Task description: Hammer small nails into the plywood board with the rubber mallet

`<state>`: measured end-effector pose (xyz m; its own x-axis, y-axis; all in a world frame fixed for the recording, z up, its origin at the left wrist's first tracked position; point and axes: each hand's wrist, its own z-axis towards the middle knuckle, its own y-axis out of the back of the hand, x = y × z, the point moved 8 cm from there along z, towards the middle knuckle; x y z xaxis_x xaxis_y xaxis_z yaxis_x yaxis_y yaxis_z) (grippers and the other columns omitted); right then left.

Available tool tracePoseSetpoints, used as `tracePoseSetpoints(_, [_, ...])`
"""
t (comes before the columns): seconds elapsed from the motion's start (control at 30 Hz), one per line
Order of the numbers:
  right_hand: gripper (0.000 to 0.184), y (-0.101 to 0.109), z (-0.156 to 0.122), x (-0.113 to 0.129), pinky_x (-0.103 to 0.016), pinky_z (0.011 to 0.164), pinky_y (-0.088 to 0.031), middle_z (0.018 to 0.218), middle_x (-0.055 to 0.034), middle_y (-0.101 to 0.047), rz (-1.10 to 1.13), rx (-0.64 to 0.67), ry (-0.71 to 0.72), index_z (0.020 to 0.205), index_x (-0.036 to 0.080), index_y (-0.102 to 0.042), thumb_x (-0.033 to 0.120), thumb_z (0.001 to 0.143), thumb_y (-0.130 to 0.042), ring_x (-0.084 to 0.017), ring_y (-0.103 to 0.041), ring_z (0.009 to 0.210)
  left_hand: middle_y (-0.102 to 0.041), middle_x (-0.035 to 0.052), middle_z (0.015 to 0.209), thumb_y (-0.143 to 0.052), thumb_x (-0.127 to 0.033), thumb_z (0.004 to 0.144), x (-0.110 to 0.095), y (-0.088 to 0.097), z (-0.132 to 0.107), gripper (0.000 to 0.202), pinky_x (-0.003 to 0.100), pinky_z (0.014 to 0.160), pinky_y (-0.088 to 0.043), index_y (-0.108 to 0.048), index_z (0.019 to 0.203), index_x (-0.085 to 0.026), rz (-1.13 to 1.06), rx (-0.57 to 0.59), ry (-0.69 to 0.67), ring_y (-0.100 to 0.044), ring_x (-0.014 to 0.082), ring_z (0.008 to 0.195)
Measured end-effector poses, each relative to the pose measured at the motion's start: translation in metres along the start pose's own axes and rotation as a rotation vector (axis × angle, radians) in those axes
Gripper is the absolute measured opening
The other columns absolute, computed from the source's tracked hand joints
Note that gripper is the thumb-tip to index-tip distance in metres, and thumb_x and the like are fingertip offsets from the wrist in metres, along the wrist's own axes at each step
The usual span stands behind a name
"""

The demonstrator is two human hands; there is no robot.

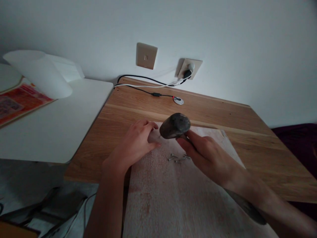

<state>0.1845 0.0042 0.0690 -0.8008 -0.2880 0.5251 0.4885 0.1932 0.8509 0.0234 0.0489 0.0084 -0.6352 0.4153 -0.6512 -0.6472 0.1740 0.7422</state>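
Observation:
My right hand (208, 155) is wrapped round the handle of a hammer (175, 126). The hammer's dark, worn metal head is above the far part of a pale, scuffed board (158, 198), and its handle slants down to the right under my forearm. Near the board's far left corner is my left hand (141, 140), thumb and forefinger spread apart beside the hammer head. A tiny thin upright thing shows just below the head, too small to make out surely. Several small metal nails (177, 159) lie loose on the board between my hands.
The board lies on a wooden desk (260, 158) against the wall. Black and white cables (148, 84) run along its back to a wall socket (189, 68). To the left, a white table (81, 109) bears a white roll (47, 74) and a red-orange packet (22, 99).

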Motion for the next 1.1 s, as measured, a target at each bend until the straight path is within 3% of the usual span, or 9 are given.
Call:
tracePoseSetpoints(0.13, [0.028, 0.019, -0.004, 0.006, -0.030, 0.051, -0.033, 0.060, 0.0040, -0.058, 0.024, -0.086, -0.018, 0.087, 0.025, -0.052, 0.041, 0.108, -0.045, -0.014, -0.054, 0.050, -0.068, 0.0070, 0.126, -0.079, -0.028, 0.088, 0.001, 0.000, 0.000, 0.036, 0.051, 0.110, -0.050, -0.067, 0.122, -0.026, 0.008, -0.019, -0.007, -0.063, 0.0300, 0.122])
tracePoseSetpoints(0.3, [0.024, -0.007, 0.001, -0.005, -0.032, 0.054, -0.031, 0.058, 0.0036, -0.056, 0.012, 0.036, -0.037, 0.089, 0.025, -0.049, 0.039, 0.107, -0.040, -0.017, -0.057, 0.053, -0.069, 0.0075, 0.125, -0.082, -0.025, 0.085, -0.001, 0.001, 0.000, 0.039, 0.049, 0.112, -0.048, -0.068, 0.122, -0.024, 0.007, 0.003, 0.010, -0.062, 0.0305, 0.124])
tracePoseSetpoints(0.37, [0.024, -0.009, 0.001, -0.006, -0.032, 0.054, -0.031, 0.058, 0.0040, -0.055, 0.007, 0.040, -0.032, 0.089, 0.025, -0.049, 0.038, 0.106, -0.040, -0.017, -0.056, 0.052, -0.068, 0.0078, 0.126, -0.082, -0.024, 0.085, -0.001, 0.001, 0.000, 0.040, 0.049, 0.112, -0.048, -0.068, 0.122, -0.023, 0.003, 0.018, 0.020, -0.062, 0.0304, 0.124])
tracePoseSetpoints(0.53, [0.029, 0.029, -0.007, 0.006, -0.031, 0.050, -0.029, 0.054, 0.0063, -0.048, -0.007, -0.117, -0.023, 0.083, 0.027, -0.049, 0.042, 0.107, -0.044, -0.014, -0.047, 0.046, -0.069, 0.0069, 0.122, -0.082, -0.023, 0.087, -0.005, 0.004, -0.001, 0.036, 0.047, 0.108, -0.050, -0.068, 0.120, -0.021, 0.042, 0.003, 0.006, -0.064, 0.0287, 0.118])
tracePoseSetpoints(0.63, [0.028, 0.033, -0.009, 0.005, -0.030, 0.051, -0.032, 0.055, 0.0061, -0.050, 0.008, -0.118, -0.040, 0.087, 0.026, -0.051, 0.042, 0.108, -0.043, -0.014, -0.050, 0.048, -0.071, 0.0049, 0.109, -0.081, -0.023, 0.087, -0.016, 0.011, -0.004, 0.022, 0.043, 0.098, -0.053, -0.068, 0.104, -0.021, 0.051, -0.027, -0.020, -0.067, 0.0265, 0.106])
tracePoseSetpoints(0.77, [0.025, 0.014, -0.009, -0.015, -0.031, 0.054, -0.035, 0.062, 0.0029, -0.061, -0.026, -0.071, -0.056, 0.090, 0.025, -0.053, 0.041, 0.108, -0.044, -0.016, -0.057, 0.053, -0.070, 0.0025, 0.100, -0.074, -0.018, 0.090, -0.048, 0.006, -0.010, 0.011, 0.037, 0.086, -0.054, -0.065, 0.093, -0.022, -0.002, 0.054, -0.126, -0.067, 0.0218, 0.093])
tracePoseSetpoints(0.87, [0.026, 0.007, -0.016, -0.037, -0.031, 0.052, -0.032, 0.055, 0.0052, -0.055, -0.062, -0.083, -0.099, 0.093, 0.025, -0.055, 0.043, 0.107, -0.043, -0.017, -0.053, 0.047, -0.069, 0.0025, 0.101, -0.063, -0.004, 0.091, -0.068, -0.010, -0.013, 0.016, 0.034, 0.084, -0.053, -0.065, 0.090, -0.021, -0.013, 0.178, -0.214, -0.067, 0.0198, 0.093])
tracePoseSetpoints(0.97, [0.027, 0.009, -0.028, -0.057, -0.032, 0.053, -0.033, 0.054, 0.0047, -0.055, -0.090, -0.093, -0.150, 0.094, 0.025, -0.057, 0.044, 0.106, -0.043, -0.018, -0.055, 0.048, -0.067, 0.0033, 0.099, -0.058, -0.001, 0.091, -0.071, -0.025, -0.014, 0.021, 0.034, 0.085, -0.053, -0.067, 0.089, -0.019, 0.016, 0.252, -0.235, -0.067, 0.0198, 0.093])
tracePoseSetpoints(1.1, [0.028, 0.010, -0.039, -0.078, -0.032, 0.057, -0.037, 0.059, 0.0015, -0.062, -0.108, -0.078, -0.208, 0.091, 0.025, -0.058, 0.044, 0.106, -0.042, -0.019, -0.058, 0.053, -0.068, 0.0046, 0.100, -0.060, -0.006, 0.095, -0.064, -0.032, -0.012, 0.017, 0.035, 0.086, -0.052, -0.071, 0.091, -0.019, 0.052, 0.285, -0.224, -0.068, 0.0209, 0.095])
